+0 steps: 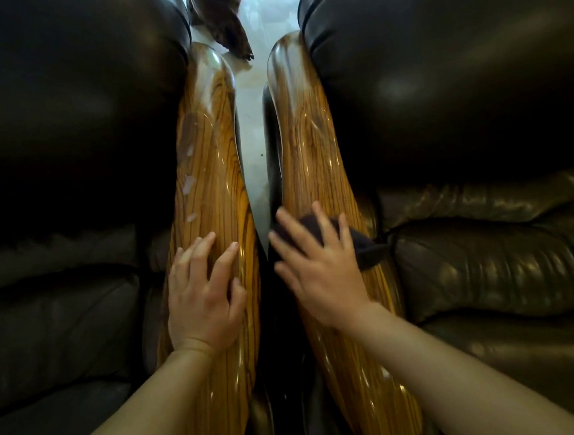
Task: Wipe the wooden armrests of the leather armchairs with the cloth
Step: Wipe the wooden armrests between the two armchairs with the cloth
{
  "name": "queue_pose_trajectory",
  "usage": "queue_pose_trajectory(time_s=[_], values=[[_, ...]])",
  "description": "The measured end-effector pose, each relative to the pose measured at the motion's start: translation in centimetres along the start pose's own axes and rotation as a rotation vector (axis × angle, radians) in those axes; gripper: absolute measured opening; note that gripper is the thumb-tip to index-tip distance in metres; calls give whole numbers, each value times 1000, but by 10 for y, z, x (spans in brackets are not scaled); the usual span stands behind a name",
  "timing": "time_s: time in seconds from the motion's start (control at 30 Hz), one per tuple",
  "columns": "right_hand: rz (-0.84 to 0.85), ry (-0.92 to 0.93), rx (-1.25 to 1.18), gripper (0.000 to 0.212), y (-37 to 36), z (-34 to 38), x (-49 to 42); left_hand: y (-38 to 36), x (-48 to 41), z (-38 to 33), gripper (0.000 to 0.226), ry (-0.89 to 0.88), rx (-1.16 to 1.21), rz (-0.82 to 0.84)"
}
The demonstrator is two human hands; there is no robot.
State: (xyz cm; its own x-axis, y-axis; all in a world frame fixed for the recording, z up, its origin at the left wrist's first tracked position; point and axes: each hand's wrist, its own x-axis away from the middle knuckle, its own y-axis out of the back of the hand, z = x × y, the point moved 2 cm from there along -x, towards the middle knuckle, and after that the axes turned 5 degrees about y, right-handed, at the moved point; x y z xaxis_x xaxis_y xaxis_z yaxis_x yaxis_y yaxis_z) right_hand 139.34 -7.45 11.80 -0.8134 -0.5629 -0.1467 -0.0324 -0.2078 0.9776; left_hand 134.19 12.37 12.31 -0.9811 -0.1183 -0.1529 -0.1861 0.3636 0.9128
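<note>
Two bare forearms reach over adjoining leather armchairs: the left hand (pixel 204 302) rests open and empty on the left wooden armrest (pixel 206 175), while the right hand (pixel 320 266), fingers spread, presses a dark cloth (pixel 363 245) flat against the right wooden armrest (pixel 304 147).

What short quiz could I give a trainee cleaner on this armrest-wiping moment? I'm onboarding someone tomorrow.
1. True or false: the dark cloth lies under the right hand.
2. Which armrest shows pale smudges: A) left armrest B) right armrest?
3. What does the left hand rest on?

Key: 1. True. 2. A. 3. The left armrest, bare, without a cloth.
</note>
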Motion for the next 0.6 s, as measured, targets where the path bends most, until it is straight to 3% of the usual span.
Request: queue_pose_trajectory(time_s=[0.07,0.1,0.27,0.37,0.5,0.6], values=[[49,153,17,48,0,-10,10,-2,0,2,49,-6,-14,-3],[40,129,16,47,4,-18,-1,-2,0,3,49,-4,-10,-8],[-51,-407,-175,49,21,-67,-112,-3,-1,1,49,-10,8,-33],[-69,-602,-349,53,28,-103,-156,-4,0,3,50,-8,0,-33],[-89,-617,-236,51,23,-104,-178,-7,-1,4,50,-24,-16,-43],[-73,-435,-152,49,24,-89,-164,-6,-1,4,49,-37,-3,-65]])
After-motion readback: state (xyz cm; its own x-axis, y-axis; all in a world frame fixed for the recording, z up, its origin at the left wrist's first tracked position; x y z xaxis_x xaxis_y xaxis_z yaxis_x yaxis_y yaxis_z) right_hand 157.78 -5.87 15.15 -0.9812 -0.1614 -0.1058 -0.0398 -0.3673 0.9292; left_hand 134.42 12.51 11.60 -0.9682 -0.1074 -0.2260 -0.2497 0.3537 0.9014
